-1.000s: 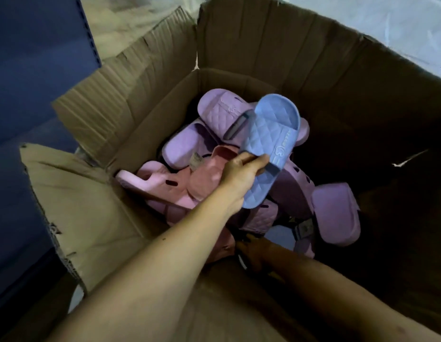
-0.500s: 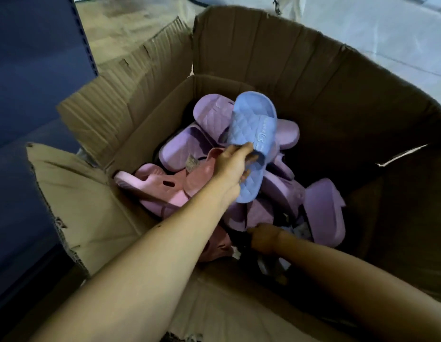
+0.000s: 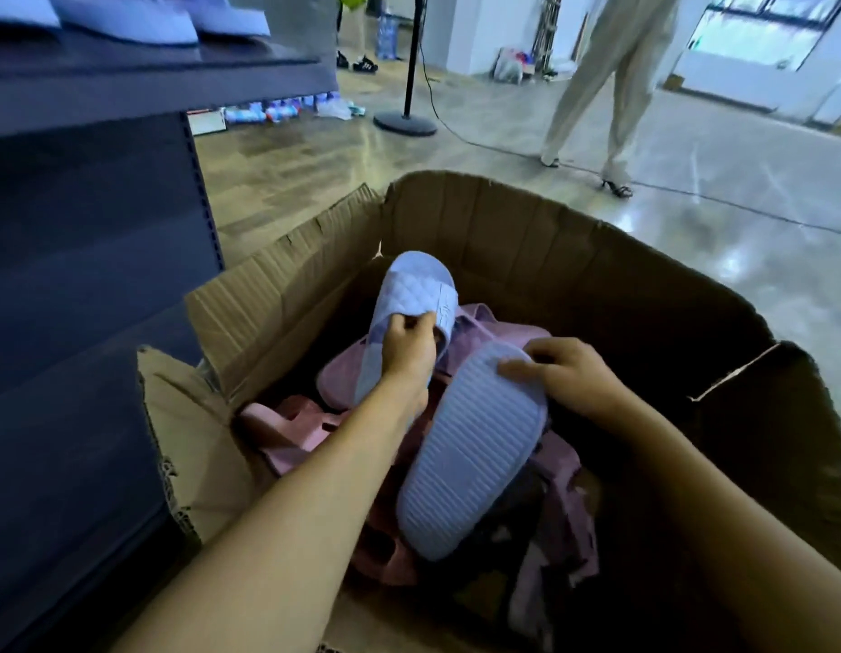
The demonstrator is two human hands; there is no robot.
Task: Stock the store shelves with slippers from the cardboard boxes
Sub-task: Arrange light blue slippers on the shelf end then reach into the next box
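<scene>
— Two blue slippers in hand at once. Where should they go?

— Start with the dark shelf unit point(image 3: 93, 228) on the left. Its top board carries a row of pale blue slippers point(image 3: 126, 18), so I'd judge this pair belongs beside them.

— And the cardboard box point(image 3: 597, 285)?

— It is open, with its flaps out, and holds a heap of pink slippers point(image 3: 286, 431). Both blue ones are held just above that heap.

— How are they gripped?

— The hands are apart. The left hand point(image 3: 409, 351) has its fingers curled round the strap of the quilted slipper point(image 3: 409, 289), which is right way up. The right hand point(image 3: 567, 372) clamps one end of the other blue slipper point(image 3: 475, 459), ribbed sole facing up.

— So what makes this step go well?

— Flip the right one sole-down. Lift both clear of the box's near flap, so nothing pink is dragged out. Then set them side by side, toes matching the row.
</scene>
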